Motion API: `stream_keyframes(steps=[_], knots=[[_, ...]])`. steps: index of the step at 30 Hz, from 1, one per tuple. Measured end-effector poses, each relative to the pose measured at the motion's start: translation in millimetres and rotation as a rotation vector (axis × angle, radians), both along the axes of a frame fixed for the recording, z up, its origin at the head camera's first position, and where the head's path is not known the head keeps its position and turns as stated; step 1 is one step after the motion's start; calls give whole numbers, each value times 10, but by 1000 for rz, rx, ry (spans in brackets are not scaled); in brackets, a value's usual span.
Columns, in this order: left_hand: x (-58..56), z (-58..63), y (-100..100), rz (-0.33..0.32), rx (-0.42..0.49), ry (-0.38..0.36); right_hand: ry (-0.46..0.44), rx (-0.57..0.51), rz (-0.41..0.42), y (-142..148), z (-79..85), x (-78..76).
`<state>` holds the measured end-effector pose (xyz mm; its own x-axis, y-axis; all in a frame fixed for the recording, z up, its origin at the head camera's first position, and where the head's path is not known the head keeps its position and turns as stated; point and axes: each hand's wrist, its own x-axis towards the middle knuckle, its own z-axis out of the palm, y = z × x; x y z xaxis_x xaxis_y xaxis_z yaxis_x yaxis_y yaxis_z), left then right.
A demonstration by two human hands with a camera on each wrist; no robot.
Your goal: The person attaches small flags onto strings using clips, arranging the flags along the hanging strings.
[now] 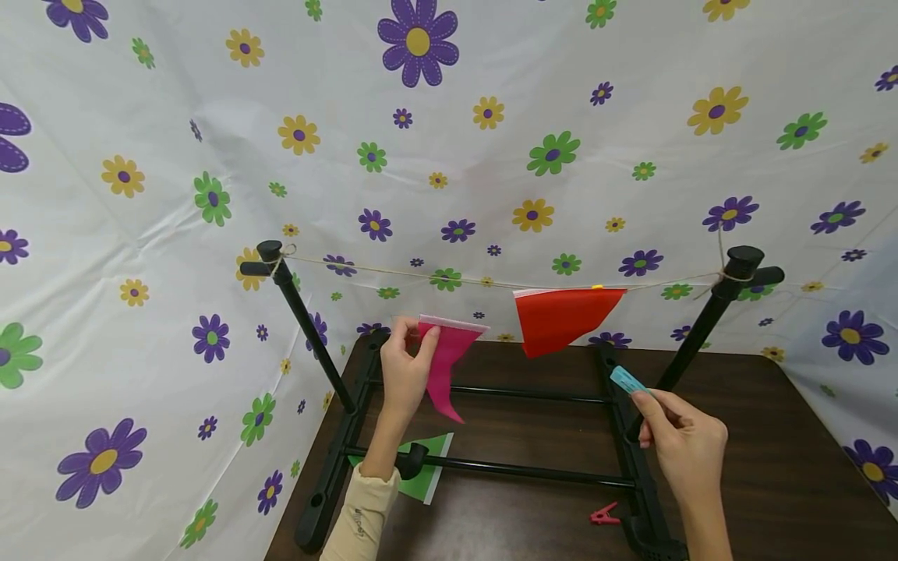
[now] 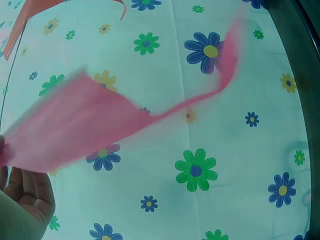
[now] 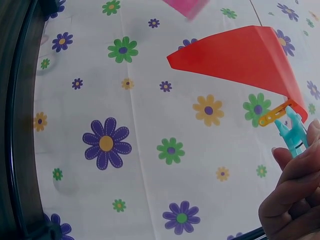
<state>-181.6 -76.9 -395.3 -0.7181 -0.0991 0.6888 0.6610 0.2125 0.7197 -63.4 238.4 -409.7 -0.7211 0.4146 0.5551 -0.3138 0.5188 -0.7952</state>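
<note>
My left hand pinches a pink fabric pennant by its white-edged top, just below the string. The pennant's tapered tail dangles and looks blurred in the left wrist view. In my right hand is a light blue clothespin, held between thumb and fingers near the right post. A red pennant hangs folded over the string, pinned by an orange clothespin near its right end; its left top corner has no pin showing.
Two black posts hold the string above a black frame on a dark wooden table. A green pennant lies under the front bar, partly hidden by my left arm. A red clothespin lies by the frame's right foot. Behind hangs a flowered cloth.
</note>
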Motion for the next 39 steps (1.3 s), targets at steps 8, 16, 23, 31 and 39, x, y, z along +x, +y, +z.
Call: stream_keyframes(steps=[8, 16, 23, 31, 39], knots=[[-13, 1, 21, -80, -48, 107, -7, -2, -15, 15, -20, 3], [-37, -3, 54, -126, -149, 169, -8, -7, -13, 8, -15, 6], [-60, 17, 26, -258, -240, 193, 36, -4, 2, 7, -9, 0], [-30, 89, 16, -295, -384, 120, 109, 20, 23, 9, 48, 6], [-49, 145, -8, -182, -396, 143, 109, 13, 32, 7, 63, 21]])
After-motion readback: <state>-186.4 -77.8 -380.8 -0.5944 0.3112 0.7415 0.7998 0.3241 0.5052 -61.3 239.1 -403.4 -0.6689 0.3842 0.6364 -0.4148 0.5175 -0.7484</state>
